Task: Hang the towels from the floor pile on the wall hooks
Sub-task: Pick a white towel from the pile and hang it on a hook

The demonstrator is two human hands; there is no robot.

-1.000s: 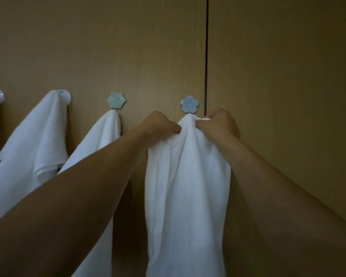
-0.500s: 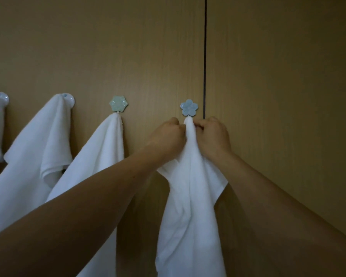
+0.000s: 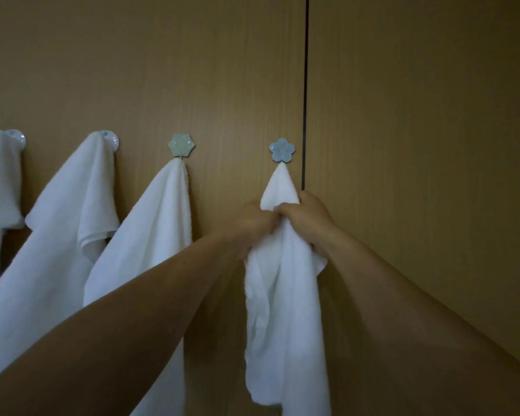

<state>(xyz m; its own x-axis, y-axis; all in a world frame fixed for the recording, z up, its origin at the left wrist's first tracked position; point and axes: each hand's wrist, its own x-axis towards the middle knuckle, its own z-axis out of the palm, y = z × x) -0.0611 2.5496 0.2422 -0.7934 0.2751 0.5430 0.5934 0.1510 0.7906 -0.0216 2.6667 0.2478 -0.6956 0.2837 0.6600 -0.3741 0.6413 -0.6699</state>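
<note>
Right of centre, just under the blue flower hook point(image 3: 282, 149), white towel point(image 3: 285, 295) caught by its tip and hanging to the bottom edge, left hand point(image 3: 254, 225) and right hand point(image 3: 308, 219) side by side and touching, both curled tight round the bunched cloth below the tip. Best guess for doing it well: pull down gently to seat the tip on the hook, no hard yank that could tear it off the wall point(image 3: 403, 145), then release one hand at a time. Left of frame, three other towels point(image 3: 150, 235) already hung.

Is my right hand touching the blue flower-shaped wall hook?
Apart. The head view shows the right hand gripping the white towel below the blue flower-shaped hook, with towel between them.
</note>
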